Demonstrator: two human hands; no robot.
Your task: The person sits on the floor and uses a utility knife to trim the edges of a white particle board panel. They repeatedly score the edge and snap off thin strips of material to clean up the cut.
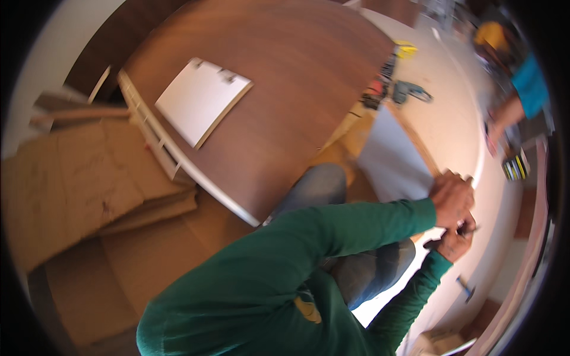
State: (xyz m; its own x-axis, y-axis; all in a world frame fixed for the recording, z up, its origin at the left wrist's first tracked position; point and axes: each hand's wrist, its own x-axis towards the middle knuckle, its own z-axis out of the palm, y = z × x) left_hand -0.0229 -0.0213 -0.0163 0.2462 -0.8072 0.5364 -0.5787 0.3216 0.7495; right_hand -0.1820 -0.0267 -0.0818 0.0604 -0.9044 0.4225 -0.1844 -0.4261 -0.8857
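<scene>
Our left hand [453, 197] and right hand [455, 243] are bunched together, fingers curled; too blurry to tell how tight or around what. The panel [396, 157] sits beside our left wrist, probably for easy reach, drill [408, 91] beyond it.

A large brown wood-grain panel [297, 101] lies across the upper middle, bearing a white board [199, 104] with metal fittings along its far edge. Sheets of cardboard [89, 178] are heaped to its left. Beyond its right edge sit a grey-blue power tool [407, 91], a red-and-black tool [374, 94] and something yellow [406, 49]. Farther right are another person's teal sleeve [530, 89] and a black, yellow and white box-like item [516, 166].
</scene>
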